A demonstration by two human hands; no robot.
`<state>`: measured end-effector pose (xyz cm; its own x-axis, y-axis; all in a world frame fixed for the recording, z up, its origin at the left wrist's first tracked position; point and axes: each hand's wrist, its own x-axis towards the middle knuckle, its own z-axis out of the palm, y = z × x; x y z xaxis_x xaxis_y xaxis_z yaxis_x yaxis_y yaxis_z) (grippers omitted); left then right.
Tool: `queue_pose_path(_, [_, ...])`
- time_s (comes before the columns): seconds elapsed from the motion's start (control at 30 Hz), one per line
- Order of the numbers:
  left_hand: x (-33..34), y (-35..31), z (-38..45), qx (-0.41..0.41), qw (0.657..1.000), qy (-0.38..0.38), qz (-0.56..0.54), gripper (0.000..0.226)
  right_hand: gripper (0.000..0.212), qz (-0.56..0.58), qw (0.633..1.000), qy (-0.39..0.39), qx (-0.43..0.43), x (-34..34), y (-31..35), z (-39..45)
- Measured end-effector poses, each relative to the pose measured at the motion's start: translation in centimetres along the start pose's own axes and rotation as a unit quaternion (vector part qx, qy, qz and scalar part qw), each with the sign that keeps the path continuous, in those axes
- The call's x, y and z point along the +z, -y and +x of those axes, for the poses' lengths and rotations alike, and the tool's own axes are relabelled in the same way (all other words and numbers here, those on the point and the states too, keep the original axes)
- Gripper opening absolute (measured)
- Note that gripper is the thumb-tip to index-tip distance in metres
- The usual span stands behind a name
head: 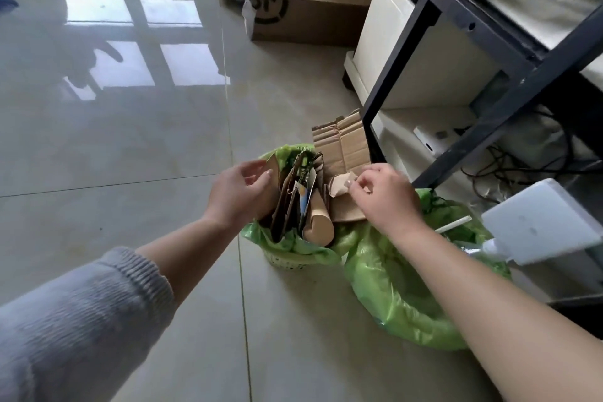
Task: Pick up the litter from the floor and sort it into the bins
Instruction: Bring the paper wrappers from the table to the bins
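Beside the black shelf frame (463, 52) on the right, two bins lined w/ green bags sat on the tiled floor (114, 147). Right bin (401, 290) was the bigger, mostly loose bag, w/ a white straw (455, 224) lying across its far side. Left bin (287, 258), a small basket, was packed w/ brown paper and cardboard standing on end; a flattened cardboard sheet (346, 143) stuck up at its far edge. Left hand (241, 194) hovered at the bin's left rim, fingers loosely curved and apart, thumb against a brown paper piece; couldn't tell if it gripped anything. Right hand (385, 196) pinched a crumpled cardboard scrap (342, 188) btwn thumb and fingertips, just over the gap btwn bins.

Risks, as I judged them: left bin looked overfull, so pushing the scrap in could tip the upright pieces out or topple the basket. Scrap sat near both bins, so a loose drop could land it in the wrong one or back on the floor.
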<state>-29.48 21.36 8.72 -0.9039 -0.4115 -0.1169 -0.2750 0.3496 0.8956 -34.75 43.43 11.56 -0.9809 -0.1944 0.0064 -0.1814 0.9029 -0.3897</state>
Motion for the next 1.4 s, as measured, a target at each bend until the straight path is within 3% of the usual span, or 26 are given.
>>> queue_pose_path(0.07, [0.3, 0.3, 0.4, 0.007, 1.000, -0.001, -0.007, 0.033, 0.019, 0.040, 0.998, -0.047, 0.031, -0.1, -0.4, 1.3])
queue_pose_path(0.17, [0.5, 0.9, 0.5, 0.017, 1.000, 0.000, 0.007, 0.038, 0.043, 0.085, 0.990, 0.010, 0.117, 0.0, -0.8, 2.8])
queue_pose_path(0.2, [0.5, 1.1, 0.6, 0.024, 1.000, 0.004, 0.015, 0.039, 0.043, 0.077, 0.988, 0.036, 0.127, 0.1, -0.8, 3.0])
queue_pose_path(0.27, [0.6, 1.3, 0.6, 0.043, 0.998, 0.015, 0.038, 0.042, 0.024, 0.062, 0.991, 0.056, 0.104, 0.7, -0.8, 2.9])
queue_pose_path(0.37, [0.6, 1.5, 0.6, 0.057, 0.994, 0.043, 0.079, 0.042, 0.038, 0.036, 0.993, 0.077, 0.079, 1.1, -0.2, 2.1])
queue_pose_path(0.5, [0.7, 1.3, 0.7, 0.071, 0.979, 0.097, 0.165, 0.040, 0.032, 0.055, 0.974, 0.189, 0.115, 1.2, 0.4, 1.7])
queue_pose_path(0.6, [0.7, 0.9, 0.8, 0.069, 0.979, 0.099, 0.162, 0.037, 0.030, 0.088, 0.960, 0.231, 0.130, 0.9, 0.5, 1.5])
queue_pose_path(0.7, [0.4, 0.8, 1.2, 0.052, 0.984, 0.090, 0.143, 0.035, 0.036, 0.020, 0.959, 0.269, 0.088, -0.2, 1.0, 1.7])
queue_pose_path(0.83, [0.3, 1.0, 1.3, 0.032, 0.987, 0.092, 0.131, 0.033, 0.018, 0.083, 0.922, 0.358, 0.119, -0.4, 1.4, 1.8])
queue_pose_path(1.0, [0.9, 1.3, 1.1, 0.013, 0.985, 0.105, 0.138, 0.034, 0.012, -0.050, 0.947, 0.316, 0.028, 1.9, 2.0, 0.9])
queue_pose_path(1.2, [1.5, 1.8, 1.2, -0.013, 0.983, 0.117, 0.141, 0.034, 0.018, -0.121, 0.952, 0.279, 0.028, 5.4, 2.4, 0.8])
queue_pose_path(1.33, [1.4, 1.5, 1.4, -0.025, 0.983, 0.126, 0.129, 0.030, 0.022, -0.091, 0.957, 0.275, 0.034, 4.9, 1.8, 1.0])
queue_pose_path(1.4, [1.0, 1.0, 1.4, -0.036, 0.986, 0.126, 0.105, 0.031, 0.012, -0.059, 0.963, 0.259, 0.036, 3.8, 1.6, 0.9])
